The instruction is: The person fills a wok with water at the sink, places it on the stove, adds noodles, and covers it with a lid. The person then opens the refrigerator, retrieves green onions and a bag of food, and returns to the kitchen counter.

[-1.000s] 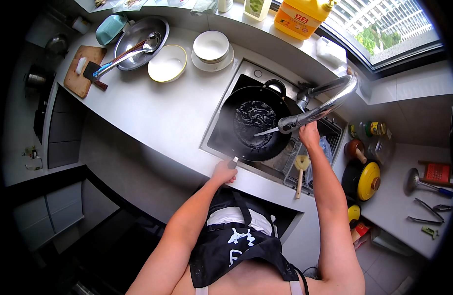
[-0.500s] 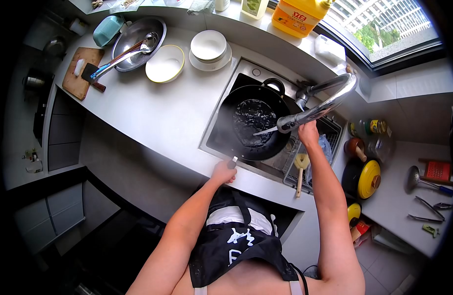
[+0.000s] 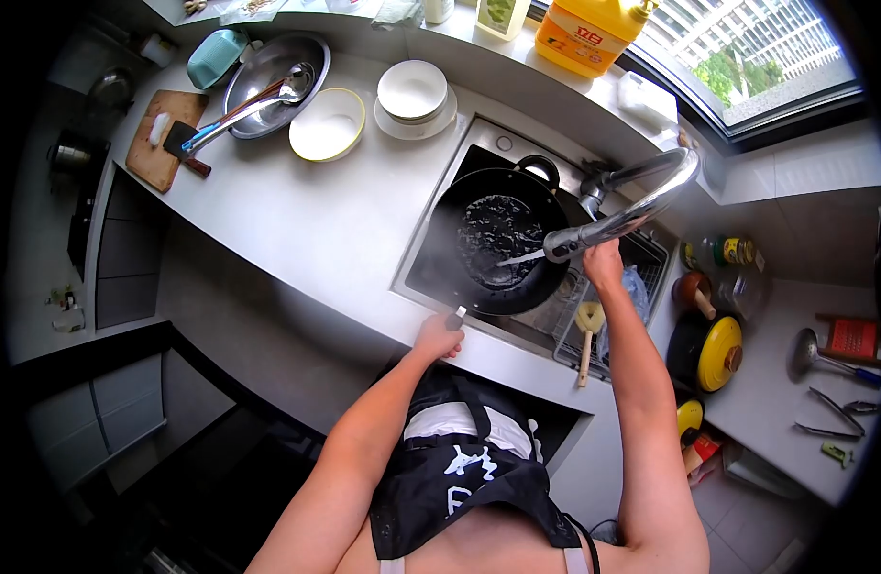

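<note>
A black wok (image 3: 503, 239) rests in the sink (image 3: 417, 273), and water runs into it from the chrome faucet (image 3: 641, 212). My left hand (image 3: 439, 339) is closed round the wok's handle (image 3: 456, 319) at the counter's front edge. Behind the faucet head, my right hand (image 3: 602, 260) has its fingers mostly hidden; it touches or grips the faucet head, and which of these I cannot tell. Just below that hand, a brush (image 3: 587, 330) with a pale handle lies on the wire rack (image 3: 563, 356).
White bowls (image 3: 412, 90), a yellow-rimmed bowl (image 3: 327, 124), a metal basin (image 3: 276, 81) and a cutting board (image 3: 163, 143) stand on the left counter. A yellow detergent bottle (image 3: 582, 38) is on the sill. To the right are a yellow lid (image 3: 718, 354) and a ladle (image 3: 802, 354).
Water keeps running into the wok, and its surface pattern has changed. Both hands keep their places; the whole view has shifted slightly.
</note>
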{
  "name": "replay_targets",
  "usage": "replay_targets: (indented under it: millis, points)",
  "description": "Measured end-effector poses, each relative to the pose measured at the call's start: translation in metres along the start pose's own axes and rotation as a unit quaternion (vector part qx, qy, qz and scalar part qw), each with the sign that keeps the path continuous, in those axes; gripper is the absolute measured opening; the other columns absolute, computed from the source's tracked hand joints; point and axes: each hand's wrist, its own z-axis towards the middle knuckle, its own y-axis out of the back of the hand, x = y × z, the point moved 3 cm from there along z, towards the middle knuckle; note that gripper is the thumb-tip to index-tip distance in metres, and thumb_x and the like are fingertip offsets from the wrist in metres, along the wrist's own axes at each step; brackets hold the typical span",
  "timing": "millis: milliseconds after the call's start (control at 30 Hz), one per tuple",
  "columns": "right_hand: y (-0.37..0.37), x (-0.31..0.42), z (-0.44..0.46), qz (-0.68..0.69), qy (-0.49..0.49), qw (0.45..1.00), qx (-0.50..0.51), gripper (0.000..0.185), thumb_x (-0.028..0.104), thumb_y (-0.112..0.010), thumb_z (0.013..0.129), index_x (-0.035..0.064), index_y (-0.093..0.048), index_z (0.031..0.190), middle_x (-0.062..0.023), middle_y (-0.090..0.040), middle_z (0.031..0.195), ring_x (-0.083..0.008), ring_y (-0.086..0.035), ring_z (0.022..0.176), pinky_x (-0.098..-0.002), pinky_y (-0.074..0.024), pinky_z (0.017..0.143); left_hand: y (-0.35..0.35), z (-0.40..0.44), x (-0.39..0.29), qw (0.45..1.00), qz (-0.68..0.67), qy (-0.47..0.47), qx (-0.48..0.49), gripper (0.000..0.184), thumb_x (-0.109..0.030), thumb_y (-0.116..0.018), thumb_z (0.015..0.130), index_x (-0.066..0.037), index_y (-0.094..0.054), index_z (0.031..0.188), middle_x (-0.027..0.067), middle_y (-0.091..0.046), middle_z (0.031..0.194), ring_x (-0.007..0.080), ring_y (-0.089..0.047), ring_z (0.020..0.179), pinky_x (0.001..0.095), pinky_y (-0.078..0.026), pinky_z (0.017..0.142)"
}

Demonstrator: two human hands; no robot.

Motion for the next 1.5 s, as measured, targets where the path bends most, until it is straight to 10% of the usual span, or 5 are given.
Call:
replay_targets:
  millis: [1500]
  points:
    - [0.009, 0.005, -0.002, -0.029, -0.007, 1.000, 0.001, 0.060, 0.016, -0.046, 0.087, 0.0072, -0.024, 0.142, -0.0267, -0.053, 0.120, -0.0451, -0.057, 0.102, -0.0521, -0.0471, 0.084, -0.001, -0.004, -0.004, 1.000, 0.007, -0.002, -0.005, 0.020, -0.011, -0.056, 0.078, 0.001, -0.061, 0.094, 0.0101, -0.065, 0.064, 0.0159, -0.062, 0.048, 0.0293, -0.051, 0.045]
